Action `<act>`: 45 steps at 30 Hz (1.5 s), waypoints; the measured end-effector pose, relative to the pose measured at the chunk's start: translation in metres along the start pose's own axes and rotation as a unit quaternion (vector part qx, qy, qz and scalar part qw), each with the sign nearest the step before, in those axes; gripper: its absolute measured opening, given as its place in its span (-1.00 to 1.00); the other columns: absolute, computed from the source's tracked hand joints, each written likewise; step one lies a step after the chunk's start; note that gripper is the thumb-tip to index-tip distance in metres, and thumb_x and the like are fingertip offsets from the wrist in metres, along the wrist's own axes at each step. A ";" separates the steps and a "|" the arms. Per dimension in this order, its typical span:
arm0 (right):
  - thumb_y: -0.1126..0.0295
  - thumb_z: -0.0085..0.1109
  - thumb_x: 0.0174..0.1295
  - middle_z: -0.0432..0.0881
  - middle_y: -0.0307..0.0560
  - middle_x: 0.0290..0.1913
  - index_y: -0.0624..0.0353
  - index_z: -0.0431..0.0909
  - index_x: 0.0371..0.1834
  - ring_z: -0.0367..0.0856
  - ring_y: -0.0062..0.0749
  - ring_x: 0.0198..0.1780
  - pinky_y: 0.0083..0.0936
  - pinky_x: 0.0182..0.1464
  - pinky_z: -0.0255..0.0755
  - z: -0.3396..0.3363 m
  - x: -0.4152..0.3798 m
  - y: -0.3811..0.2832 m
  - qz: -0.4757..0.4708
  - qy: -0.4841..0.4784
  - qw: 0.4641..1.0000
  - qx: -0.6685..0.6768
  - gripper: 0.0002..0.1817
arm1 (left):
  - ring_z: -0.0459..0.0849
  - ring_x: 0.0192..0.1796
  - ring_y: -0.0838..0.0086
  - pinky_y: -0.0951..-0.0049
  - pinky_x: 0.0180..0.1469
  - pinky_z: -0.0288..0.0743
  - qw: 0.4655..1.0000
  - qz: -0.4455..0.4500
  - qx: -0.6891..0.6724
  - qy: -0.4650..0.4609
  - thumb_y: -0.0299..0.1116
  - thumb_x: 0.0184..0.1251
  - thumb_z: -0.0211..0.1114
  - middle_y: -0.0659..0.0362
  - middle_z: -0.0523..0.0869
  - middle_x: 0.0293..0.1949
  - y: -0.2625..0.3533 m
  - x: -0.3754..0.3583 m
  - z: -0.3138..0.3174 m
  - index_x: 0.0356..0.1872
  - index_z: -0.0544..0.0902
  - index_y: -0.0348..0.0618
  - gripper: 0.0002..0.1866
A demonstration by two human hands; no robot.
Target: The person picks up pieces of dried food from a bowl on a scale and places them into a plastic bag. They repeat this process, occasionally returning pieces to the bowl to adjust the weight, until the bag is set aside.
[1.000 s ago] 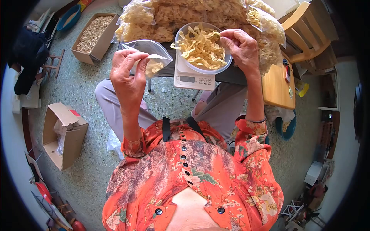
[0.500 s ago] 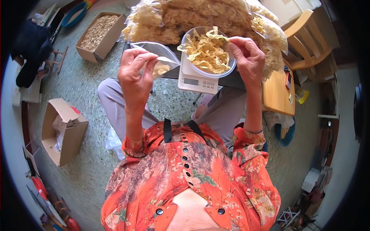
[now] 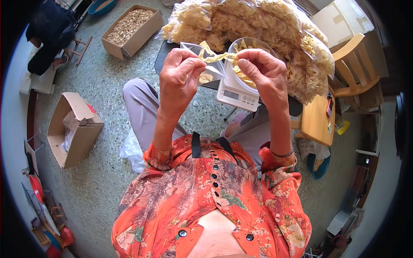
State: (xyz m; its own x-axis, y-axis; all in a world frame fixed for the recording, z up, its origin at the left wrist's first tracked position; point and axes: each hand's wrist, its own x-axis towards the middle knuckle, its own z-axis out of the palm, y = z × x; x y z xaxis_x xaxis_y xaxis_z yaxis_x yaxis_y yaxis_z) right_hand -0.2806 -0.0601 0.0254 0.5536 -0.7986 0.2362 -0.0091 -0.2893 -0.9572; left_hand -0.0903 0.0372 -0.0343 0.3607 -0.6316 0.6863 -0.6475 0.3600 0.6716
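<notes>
My left hand [image 3: 180,77] pinches the edge of a small clear plastic bag [image 3: 218,69], which has some pale dried pieces at its bottom. Between the fingers of my right hand [image 3: 266,75] is a twisted, pale yellow dried strip [image 3: 217,57] that stretches across to the bag's mouth. Below and behind the right hand, a clear plastic bowl [image 3: 232,78] with more dried strips sits on a white kitchen scale [image 3: 238,100]. The hand covers part of the bowl. The scale's display is too small to read.
Large bags of dried strips [image 3: 254,21] are piled behind the bowl. A cardboard box of dried chips [image 3: 131,32] and an open carton [image 3: 77,129] stand on the floor at left. A wooden chair [image 3: 355,64] and a wooden stool [image 3: 317,122] are at right.
My right hand has moved from the bowl's rim towards the bag and now holds a dried strip at its mouth. My left hand still holds the bag. The view has shifted slightly.
</notes>
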 end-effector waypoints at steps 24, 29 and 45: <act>0.52 0.31 0.18 0.60 -0.02 -0.28 0.20 0.71 -0.20 0.73 -0.07 -0.21 -0.17 -0.22 0.59 0.036 0.012 0.001 -0.274 -0.033 0.853 -0.442 -0.87 | 0.78 0.04 0.19 0.27 0.03 0.70 0.999 0.036 0.018 -0.025 -0.68 0.16 0.52 0.03 0.71 0.04 -0.004 -0.003 0.001 -0.22 0.75 -0.29 -0.81; 0.63 0.34 0.14 0.69 -0.04 -0.26 0.16 0.76 -0.17 0.76 -0.07 -0.21 -0.23 -0.16 0.65 0.030 0.022 0.007 -0.311 -0.055 0.891 -0.327 -0.79 | 0.78 0.06 0.13 0.21 0.09 0.68 1.000 0.016 0.004 -0.013 -0.68 0.18 0.48 0.00 0.77 0.05 -0.005 -0.002 -0.001 -0.22 0.74 -0.27 -0.83; 0.54 0.42 0.37 0.79 -0.15 -0.28 0.26 0.79 -0.03 0.77 -0.57 -0.25 -0.60 -0.27 0.64 0.022 0.002 0.009 0.004 0.027 0.999 -0.032 -0.85 | 0.83 -0.07 0.24 0.33 0.03 0.67 1.000 -0.013 0.002 -0.003 -0.65 0.28 0.48 0.01 0.83 -0.04 -0.007 -0.002 -0.002 -0.17 0.73 -0.28 -0.85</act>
State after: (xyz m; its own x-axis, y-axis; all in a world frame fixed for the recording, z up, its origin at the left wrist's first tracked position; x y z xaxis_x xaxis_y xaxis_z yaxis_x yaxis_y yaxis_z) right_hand -0.2612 -0.0526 0.0138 0.5071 -0.8279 0.2396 -0.0673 -0.3152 -0.9466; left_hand -0.0854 0.0379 -0.0397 0.3737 -0.6441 0.6674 -0.6407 0.3410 0.6879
